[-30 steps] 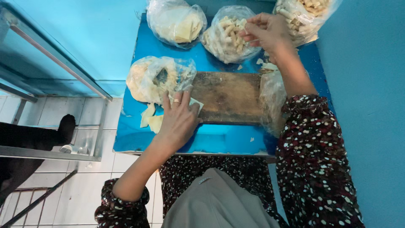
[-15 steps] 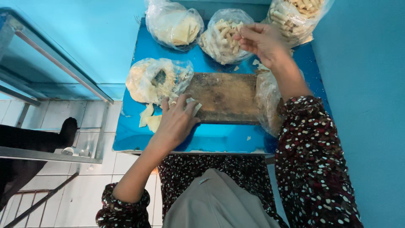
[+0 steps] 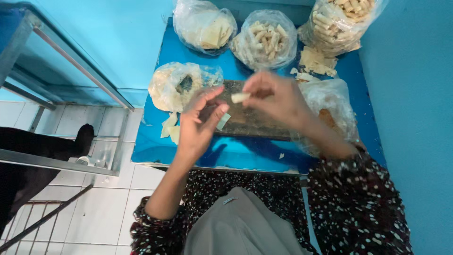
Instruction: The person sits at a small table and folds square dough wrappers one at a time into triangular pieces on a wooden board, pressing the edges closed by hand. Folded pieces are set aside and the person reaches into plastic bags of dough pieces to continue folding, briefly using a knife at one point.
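Turquoise walls closed in around the small blue table [image 3: 245,156] where you sat, and the wooden board [image 3: 255,118] at its middle served as your anchor. Left of the board lay a clear bag [image 3: 172,85] of pale flat sheets, its mouth open toward you, probably so a sheet could be drawn out without lifting the bag; a few loose sheets [image 3: 170,127] sat just below it at the board's left end. Your left hand [image 3: 200,125] hovered over the board's left edge, fingers spread and slightly curled, gripping nothing, with a pale scrap [image 3: 222,122] lying on the board just beside your fingertips. Above the board's middle, your right hand [image 3: 276,99] pinched a small pale roll [image 3: 239,97] between thumb and fingertips, held out toward your left hand, as though both hands were meant to work it. Beyond the board stood three more clear bags: one [image 3: 205,26] held flat folded pieces, the next [image 3: 266,40] was full of finished rolls, and the one at the far right corner [image 3: 337,21] held rolls too, with offcuts [image 3: 316,61] scattered beneath it. Right of the board, under your right forearm, another bag [image 3: 330,106] lay slack; what it held I could not tell.
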